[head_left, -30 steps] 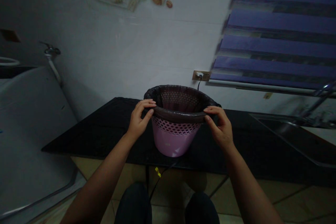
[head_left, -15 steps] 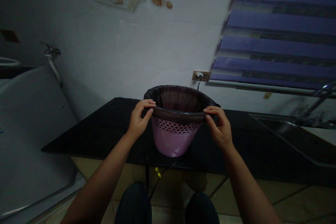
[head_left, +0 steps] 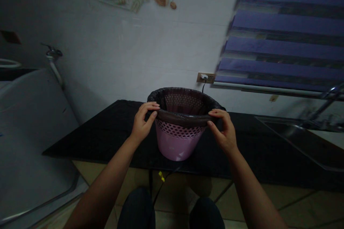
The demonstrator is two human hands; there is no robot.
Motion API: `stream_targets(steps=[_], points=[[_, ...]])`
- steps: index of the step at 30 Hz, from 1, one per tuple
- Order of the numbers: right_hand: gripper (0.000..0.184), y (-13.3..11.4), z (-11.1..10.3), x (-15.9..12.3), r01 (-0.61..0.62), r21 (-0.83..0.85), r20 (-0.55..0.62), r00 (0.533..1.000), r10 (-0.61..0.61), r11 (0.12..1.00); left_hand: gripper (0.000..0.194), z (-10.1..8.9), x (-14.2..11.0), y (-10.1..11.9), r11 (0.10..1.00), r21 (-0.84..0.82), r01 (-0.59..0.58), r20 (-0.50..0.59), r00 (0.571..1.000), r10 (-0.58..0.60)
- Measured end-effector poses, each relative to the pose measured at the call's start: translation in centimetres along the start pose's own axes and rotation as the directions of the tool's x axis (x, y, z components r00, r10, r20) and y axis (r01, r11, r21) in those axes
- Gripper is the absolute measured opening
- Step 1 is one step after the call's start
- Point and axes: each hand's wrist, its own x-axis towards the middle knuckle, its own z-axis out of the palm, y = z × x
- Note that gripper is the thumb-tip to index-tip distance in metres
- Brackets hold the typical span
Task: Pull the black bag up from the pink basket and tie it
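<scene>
A pink trash can point(head_left: 177, 145) with a band of holes below its rim stands upright on the black countertop. A thin dark trash bag point(head_left: 185, 120) lines it and is folded outward over the rim. My left hand point(head_left: 143, 120) pinches the bag's folded edge at the rim's near left, thumb outside and fingers on top. At the near right, my right hand point(head_left: 224, 128) grips the same folded edge, its fingers over the rim and its thumb against the outer side. Inside the can, the holes show through the bag.
The black countertop point(head_left: 104, 139) runs along a tiled wall, with a sink point(head_left: 301, 139) and faucet at the right. Behind the can, a cord is plugged into a wall outlet point(head_left: 206, 77). A white appliance point(head_left: 34, 132) stands at left. A cord with a yellow tag point(head_left: 161, 176) hangs in front.
My right thumb has slid slightly left and down along the bag's folded edge. My left hand and the trash can have stayed in place.
</scene>
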Motion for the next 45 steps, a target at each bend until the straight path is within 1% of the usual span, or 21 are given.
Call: stream_targets(steps=[6,11,14,23,30,34,38,45], points=[[0.02,-0.15,0.14,0.1,-0.008,0.014,-0.025,1.0,0.009,1.0,0.025,-0.22,0.07,0.08,1.0,-0.01,0.009,0.021,1.0,-0.009],[0.016,-0.09,0.17,0.14,0.021,0.026,-0.034,0.999,-0.02,0.999,0.028,-0.48,-0.05,-0.01,1.0,-0.003,-0.03,0.057,0.998,0.03],[0.017,-0.07,0.2,0.15,0.008,0.021,-0.032,0.999,-0.007,1.0,0.03,-0.53,-0.12,-0.11,0.998,0.001,-0.057,0.069,0.996,0.057],[0.016,-0.14,0.16,0.08,0.012,0.027,-0.033,0.999,-0.011,1.0,0.022,-0.18,-0.15,-0.2,0.998,-0.001,-0.056,0.034,0.998,0.056],[0.022,0.04,0.18,-0.09,0.035,0.019,-0.028,0.999,-0.034,0.999,0.017,0.01,-0.11,-0.2,0.998,-0.009,-0.064,0.012,0.998,0.064],[0.026,0.09,0.16,-0.14,0.054,0.017,-0.021,0.998,-0.054,0.998,0.018,0.04,0.01,-0.04,0.999,0.002,-0.054,0.009,0.999,0.054],[0.023,0.06,0.2,-0.07,0.048,0.016,-0.036,0.998,-0.047,0.999,0.019,0.03,-0.01,0.04,0.999,0.022,-0.027,0.01,1.0,0.027],[0.022,0.16,0.25,0.07,0.034,0.01,-0.044,0.998,-0.034,0.999,0.018,0.0,-0.02,-0.1,0.999,0.005,-0.051,0.007,0.999,0.051]])
